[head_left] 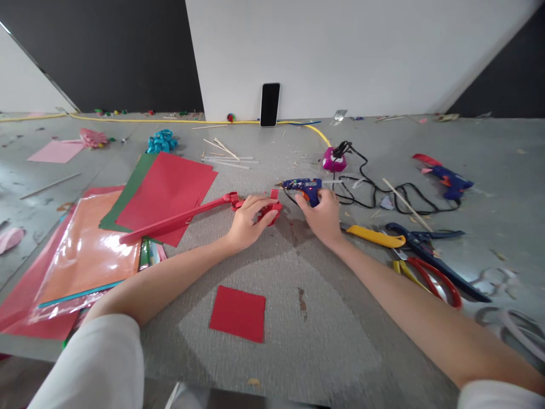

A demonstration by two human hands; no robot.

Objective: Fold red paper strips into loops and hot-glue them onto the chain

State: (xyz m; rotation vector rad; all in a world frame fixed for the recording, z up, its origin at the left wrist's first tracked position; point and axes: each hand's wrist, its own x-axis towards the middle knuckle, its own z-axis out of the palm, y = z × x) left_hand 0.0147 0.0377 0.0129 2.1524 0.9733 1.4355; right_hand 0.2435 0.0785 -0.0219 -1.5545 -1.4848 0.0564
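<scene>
My left hand point(250, 222) is closed around a red paper flower point(273, 211) at the middle of the table, its long red stem point(183, 218) reaching left over red sheets. Just to the right, my right hand point(322, 218) grips the handle of a blue glue gun point(303, 186). The gun lies on its side, its nozzle pointing left towards the flower's top, with a clear glue stick out of its back. Nearer to me lies a red paper square point(238, 313), touched by neither hand.
Red sheets point(170, 187) and a bagged orange pack point(89, 244) lie left. A yellow cutter point(374, 236), red-handled scissors point(438, 281) and a second glue gun point(451, 180) lie right, with black cables. A phone point(269, 105) leans on the wall behind.
</scene>
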